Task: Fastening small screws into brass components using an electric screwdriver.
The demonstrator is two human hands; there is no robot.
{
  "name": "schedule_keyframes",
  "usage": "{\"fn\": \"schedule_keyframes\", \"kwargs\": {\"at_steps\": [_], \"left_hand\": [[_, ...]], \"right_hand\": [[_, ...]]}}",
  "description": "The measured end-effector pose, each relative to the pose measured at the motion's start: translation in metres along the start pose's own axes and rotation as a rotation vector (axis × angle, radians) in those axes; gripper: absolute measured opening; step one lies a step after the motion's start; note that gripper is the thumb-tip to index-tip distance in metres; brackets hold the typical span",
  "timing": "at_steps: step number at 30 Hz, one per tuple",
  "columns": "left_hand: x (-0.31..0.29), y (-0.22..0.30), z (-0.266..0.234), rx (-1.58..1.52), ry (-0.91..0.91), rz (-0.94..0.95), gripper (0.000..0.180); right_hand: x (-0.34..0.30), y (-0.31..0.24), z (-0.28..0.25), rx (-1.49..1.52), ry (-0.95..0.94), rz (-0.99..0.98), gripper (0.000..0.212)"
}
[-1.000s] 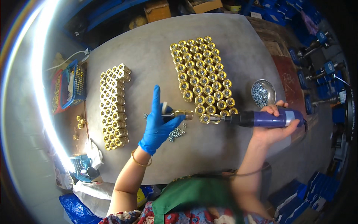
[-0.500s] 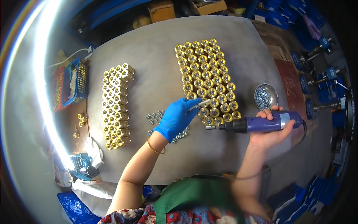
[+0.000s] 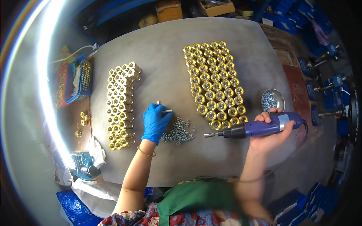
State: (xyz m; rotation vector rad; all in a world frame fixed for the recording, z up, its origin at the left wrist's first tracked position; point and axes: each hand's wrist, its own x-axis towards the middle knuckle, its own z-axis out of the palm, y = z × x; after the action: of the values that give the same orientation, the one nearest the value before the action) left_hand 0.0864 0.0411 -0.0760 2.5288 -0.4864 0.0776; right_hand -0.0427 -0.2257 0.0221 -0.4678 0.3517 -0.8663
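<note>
Head view: purple power driver held crosswise, bit pointing left.

No legible text, blue tool label too small

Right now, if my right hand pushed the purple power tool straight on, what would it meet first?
Your right hand would likely drive the bit into the small loose metal parts, though the bit's height above the table is unclear.
</note>
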Motion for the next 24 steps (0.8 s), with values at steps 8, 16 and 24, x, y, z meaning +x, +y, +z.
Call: {"fn": "schedule_keyframes", "kwargs": {"at_steps": [8, 16, 24], "left_hand": [[-0.042, 0.087, -0.036, -1.637, -0.480, -0.583, 0.021], [-0.059, 0.117, -0.036, -2.000, -0.529, -0.846, 0.032], [-0.052, 0.120, -0.048, -2.037, -0.581, -0.819, 0.038]], "right_hand": [[0.002, 0.014, 0.003, 0.156, 0.012, 0.050, 0.048], [0.001, 0.020, -0.001, 0.311, 0.189, 0.186, 0.049], [-0.001, 0.029, -0.010, 0.304, 0.158, 0.221, 0.048]]}}
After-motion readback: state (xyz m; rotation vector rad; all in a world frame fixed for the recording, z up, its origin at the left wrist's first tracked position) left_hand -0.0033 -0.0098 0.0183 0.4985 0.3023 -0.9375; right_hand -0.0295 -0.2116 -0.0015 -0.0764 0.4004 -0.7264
